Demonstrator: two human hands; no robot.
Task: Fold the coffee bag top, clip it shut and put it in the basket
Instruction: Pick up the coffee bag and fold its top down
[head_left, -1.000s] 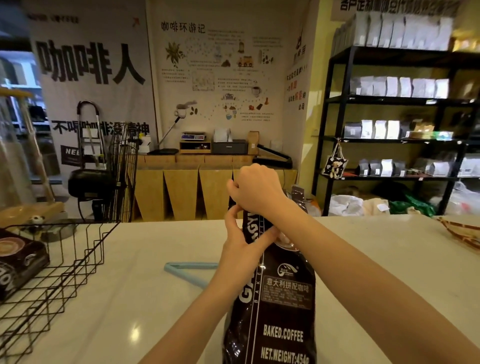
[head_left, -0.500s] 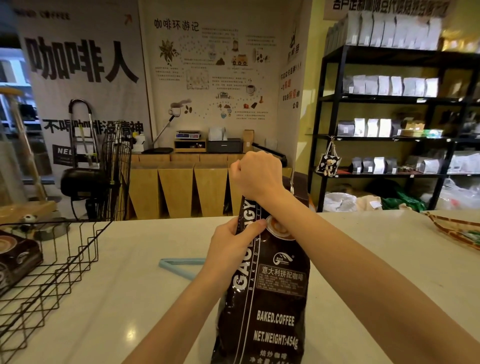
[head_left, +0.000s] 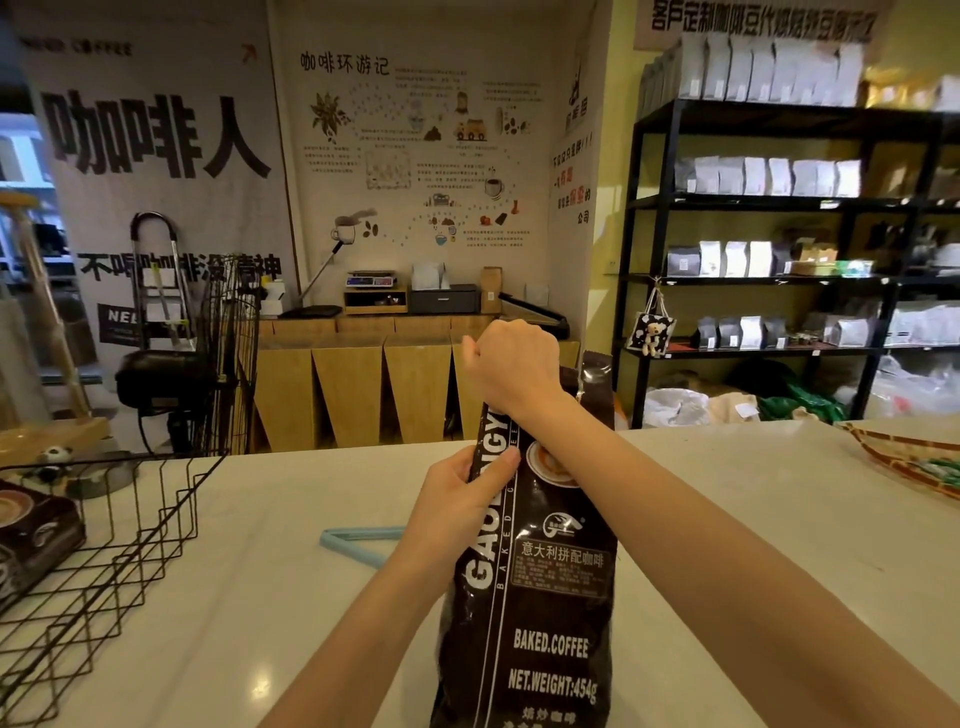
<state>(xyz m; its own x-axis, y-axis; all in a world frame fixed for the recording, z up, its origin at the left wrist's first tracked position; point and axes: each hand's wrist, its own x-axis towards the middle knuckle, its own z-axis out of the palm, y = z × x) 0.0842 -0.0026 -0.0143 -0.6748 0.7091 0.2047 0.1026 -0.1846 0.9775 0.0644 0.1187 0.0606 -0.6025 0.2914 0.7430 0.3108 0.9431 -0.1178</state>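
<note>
In the head view, a dark coffee bag (head_left: 535, 597) is seen standing upright on a pale counter (head_left: 727, 519), near the front edge and roughly in the middle of the picture. Its top is gripped by the right hand (head_left: 514, 371), which is clenched into a fist over the upper edge, knuckles turned away from the camera; a crumpled corner of the bag's top is left sticking out just to the right of the wrist. The bag's left edge is grasped lower down by the left hand (head_left: 457, 514), the thumb laid across the printed front and the fingers hidden behind the bag. Whether the top is already folded under the fist cannot be told.

A light blue clip (head_left: 358, 540) is seen lying flat on the counter just left of the bag, partly hidden behind the left forearm and touched by neither hand. A black wire basket (head_left: 130, 551) is set at the counter's left end, well apart from the bag, with another dark packet (head_left: 36, 535) lying inside it. At the counter's right edge, part of a woven tray (head_left: 904, 457) is visible. Behind the counter, black shelves (head_left: 779, 202) stocked with pale bags are seen.
</note>
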